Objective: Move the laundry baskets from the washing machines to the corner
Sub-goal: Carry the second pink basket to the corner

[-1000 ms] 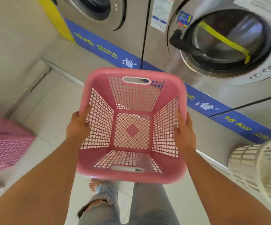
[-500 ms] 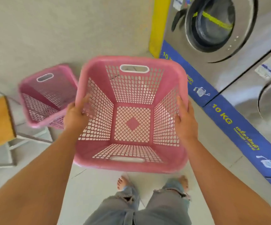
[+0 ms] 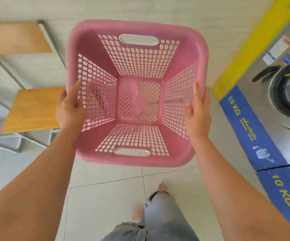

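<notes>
The pink laundry basket point(image 3: 184, 40) was held off the tiled floor point(image 3: 106, 197), open side up and empty. The left hand point(image 3: 69, 108) gripped the basket's left rim, thumb inside against the lattice wall. The right hand point(image 3: 197, 112) gripped the right rim likewise, so both grips were closed on the basket. Through the mesh bottom more pink lattice showed; what it belonged to could not be told. A wooden-seated chair point(image 3: 33, 108) stood just left of the basket. A washing machine point(image 3: 262, 105) with a blue 10 KG band stood at right.
</notes>
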### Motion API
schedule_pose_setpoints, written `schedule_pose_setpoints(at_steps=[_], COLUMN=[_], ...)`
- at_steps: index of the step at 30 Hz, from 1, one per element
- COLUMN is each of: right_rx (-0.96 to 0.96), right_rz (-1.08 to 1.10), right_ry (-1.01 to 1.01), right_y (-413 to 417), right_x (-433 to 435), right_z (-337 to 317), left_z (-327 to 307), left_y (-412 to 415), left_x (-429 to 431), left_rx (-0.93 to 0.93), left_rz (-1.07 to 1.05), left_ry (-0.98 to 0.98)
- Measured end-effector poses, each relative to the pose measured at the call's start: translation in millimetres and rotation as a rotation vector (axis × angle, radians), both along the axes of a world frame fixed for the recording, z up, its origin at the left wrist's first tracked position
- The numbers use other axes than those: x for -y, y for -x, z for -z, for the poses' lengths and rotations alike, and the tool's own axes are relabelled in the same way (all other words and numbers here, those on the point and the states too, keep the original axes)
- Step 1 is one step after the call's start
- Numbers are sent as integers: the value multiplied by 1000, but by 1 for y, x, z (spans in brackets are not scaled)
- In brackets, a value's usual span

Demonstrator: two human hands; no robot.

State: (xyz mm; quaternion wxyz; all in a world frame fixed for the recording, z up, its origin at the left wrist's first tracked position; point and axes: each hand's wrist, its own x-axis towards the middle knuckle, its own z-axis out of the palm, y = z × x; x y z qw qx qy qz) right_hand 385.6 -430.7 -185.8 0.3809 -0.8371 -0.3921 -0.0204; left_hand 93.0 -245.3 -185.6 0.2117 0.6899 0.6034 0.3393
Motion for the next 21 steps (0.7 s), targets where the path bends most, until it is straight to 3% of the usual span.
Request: schedule_pose_setpoints(at_steps=[10,21], right_rx=[-15,-164], right_rz=[-172,-263], right_ry=[-77,190], right_y=[6,-45], right_x=[-158,-323], right_z=[13,93], left_z=[-2,68], left_y=[28,-9], left_x=[-101,-248], left_rx=[-37,-179], left_rz=[-159,-158], left_ry=[-157,128])
